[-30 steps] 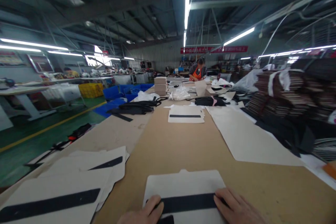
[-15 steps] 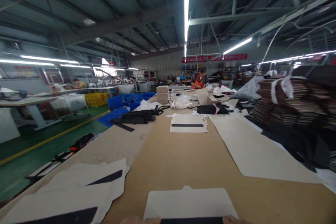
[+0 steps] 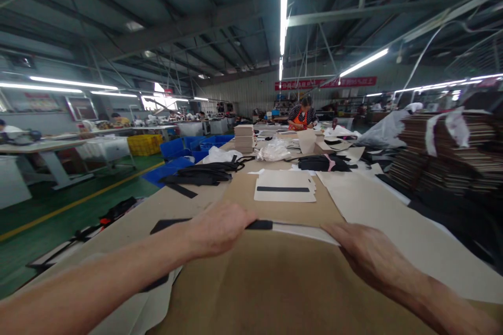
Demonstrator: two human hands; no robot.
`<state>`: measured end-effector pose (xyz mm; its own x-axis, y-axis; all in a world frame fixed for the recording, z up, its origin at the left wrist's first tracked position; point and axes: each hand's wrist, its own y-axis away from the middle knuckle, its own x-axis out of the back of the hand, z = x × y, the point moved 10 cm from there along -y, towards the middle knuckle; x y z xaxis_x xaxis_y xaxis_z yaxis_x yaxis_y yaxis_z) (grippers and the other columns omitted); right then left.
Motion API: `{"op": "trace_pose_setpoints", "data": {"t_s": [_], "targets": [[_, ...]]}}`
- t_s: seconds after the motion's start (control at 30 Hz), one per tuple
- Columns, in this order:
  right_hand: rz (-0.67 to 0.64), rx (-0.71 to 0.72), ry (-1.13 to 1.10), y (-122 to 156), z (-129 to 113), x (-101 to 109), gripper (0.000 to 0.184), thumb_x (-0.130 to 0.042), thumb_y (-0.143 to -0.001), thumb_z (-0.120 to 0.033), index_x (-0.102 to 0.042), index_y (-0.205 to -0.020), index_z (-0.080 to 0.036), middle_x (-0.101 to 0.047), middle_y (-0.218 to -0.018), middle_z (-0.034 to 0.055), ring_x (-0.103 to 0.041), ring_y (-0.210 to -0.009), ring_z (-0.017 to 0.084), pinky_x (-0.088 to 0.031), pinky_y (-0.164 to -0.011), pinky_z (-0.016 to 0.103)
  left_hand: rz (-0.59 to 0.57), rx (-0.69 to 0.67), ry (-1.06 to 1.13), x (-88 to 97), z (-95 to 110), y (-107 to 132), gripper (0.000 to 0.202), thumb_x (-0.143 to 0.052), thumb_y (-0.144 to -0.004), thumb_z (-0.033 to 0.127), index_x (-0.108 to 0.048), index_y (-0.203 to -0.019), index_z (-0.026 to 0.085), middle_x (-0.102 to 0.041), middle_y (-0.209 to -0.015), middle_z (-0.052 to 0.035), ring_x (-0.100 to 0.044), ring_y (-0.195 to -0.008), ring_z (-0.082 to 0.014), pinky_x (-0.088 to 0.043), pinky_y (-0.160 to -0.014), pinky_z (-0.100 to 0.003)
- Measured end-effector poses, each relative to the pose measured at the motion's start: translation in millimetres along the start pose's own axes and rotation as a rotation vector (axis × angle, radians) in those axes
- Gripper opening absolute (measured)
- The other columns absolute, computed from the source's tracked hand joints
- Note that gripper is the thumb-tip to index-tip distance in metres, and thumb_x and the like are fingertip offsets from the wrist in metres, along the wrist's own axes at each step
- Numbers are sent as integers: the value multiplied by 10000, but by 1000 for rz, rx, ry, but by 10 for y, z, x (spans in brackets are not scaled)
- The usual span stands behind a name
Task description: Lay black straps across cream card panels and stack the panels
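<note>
My left hand (image 3: 223, 226) is closed on a thin strip, black (image 3: 260, 225) where it comes out beside the fingers. More black shows beyond the left side of this hand. Toward the right the piece turns white (image 3: 302, 231), and my right hand (image 3: 363, 251) grips that end, fingers bent. It hangs above the table, seen almost edge-on, so I cannot tell whether black and white are one piece. Under my left forearm lie cream panels (image 3: 155, 303) with a dark strip, partly hidden. Straight ahead, another cream panel (image 3: 285, 179) bears a black strip.
A large cream sheet (image 3: 408, 230) covers the brown table's (image 3: 275, 282) right side. Black straps (image 3: 204, 171), a plastic bag (image 3: 272, 150) and stacked boards (image 3: 244, 138) stand farther off. Brown bundles (image 3: 459, 146) rise at right. A person in an orange apron (image 3: 302, 115) works at the far end.
Both hands have come up from the bottom edge and moved forward, now holding the strip in the air. The cream panel that lay under them at the bottom edge no longer shows there.
</note>
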<state>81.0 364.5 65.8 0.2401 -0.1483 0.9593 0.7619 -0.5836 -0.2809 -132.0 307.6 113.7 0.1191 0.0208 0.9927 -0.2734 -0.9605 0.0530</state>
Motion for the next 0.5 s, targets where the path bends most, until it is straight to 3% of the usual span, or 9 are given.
{"op": "trace_pose_setpoints", "data": {"t_s": [0.13,0.27,0.4,0.5], "targets": [[40,-61,187,-790,517,-204,439,-383,-906,-70,-529,-1294,-213,-655,-1216,115,-640,-1020,247,-477,-819,337,128,76,-77,-7,-512,-705,398,-437,-905,97,-577,-1250,238,-684,-1158,-90,-646,-1072,-253,-490,-948,-373],[53,-86,235,-1407,901,-494,510,-335,-898,-2,-494,-1357,-157,-586,-1319,159,-566,-1164,264,-430,-941,376,175,143,-81,-248,-922,-1323,408,-407,-929,81,-554,-1277,234,-645,-1239,-112,-628,-1126,-262,-474,-983,-394],[-6,-123,188,-1711,1162,-860,453,-367,-902,0,-520,-1312,-118,-591,-1286,198,-545,-1192,266,-394,-991,403,143,202,-59,-674,-1158,-1777,437,-361,-948,80,-516,-1330,222,-632,-1273,-139,-640,-1113,-280,-475,-980,-437],[-96,-139,162,-1727,1221,-1177,390,-373,-917,-25,-544,-1264,-69,-608,-1253,188,-566,-1168,245,-386,-992,387,70,186,-6,-1004,-1171,-1927,496,-427,-894,49,-526,-1342,238,-566,-1393,-130,-594,-1209,-282,-455,-1024,-430]]}}
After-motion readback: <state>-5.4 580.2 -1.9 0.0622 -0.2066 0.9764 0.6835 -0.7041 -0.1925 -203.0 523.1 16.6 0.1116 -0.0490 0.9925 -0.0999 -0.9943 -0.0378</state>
